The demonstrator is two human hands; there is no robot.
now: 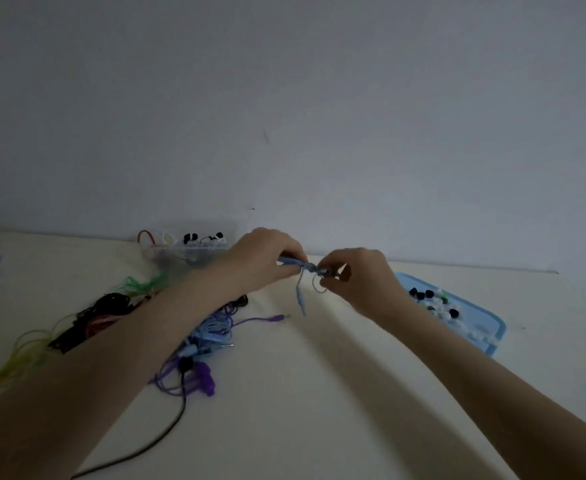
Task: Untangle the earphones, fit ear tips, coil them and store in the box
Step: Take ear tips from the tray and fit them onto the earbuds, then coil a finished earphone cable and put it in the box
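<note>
Starting at the left of your cream-coloured table, you have thin yellow-green translucent cables splayed near the edge, then a black and reddish bundle of earphone cords just beyond your left forearm, with a bright green tuft of cable behind it. Against the pale wall sits a clear plastic storage box holding coiled earphones, some red, white and black. Left of your hands lies a tangled heap of purple and light-blue earphone cables, a purple plug reaching out of it toward the middle, and a black cord trailing from it toward you. Your left hand is raised above the table, its fingers curled round a coiled light-blue earphone cable, held between both hands just right of the clear box. A short length with the plug hangs down from the bundle, clear of the table. Your right hand meets it from the other side, thumb and fingertips pinching the end of the same blue cable where a small loop shows; the exact fingertip contact is too blurred to tell. Right of your hands, a shallow light-blue plastic tray lies on the table, holding a scatter of small black and white ear tips.
</note>
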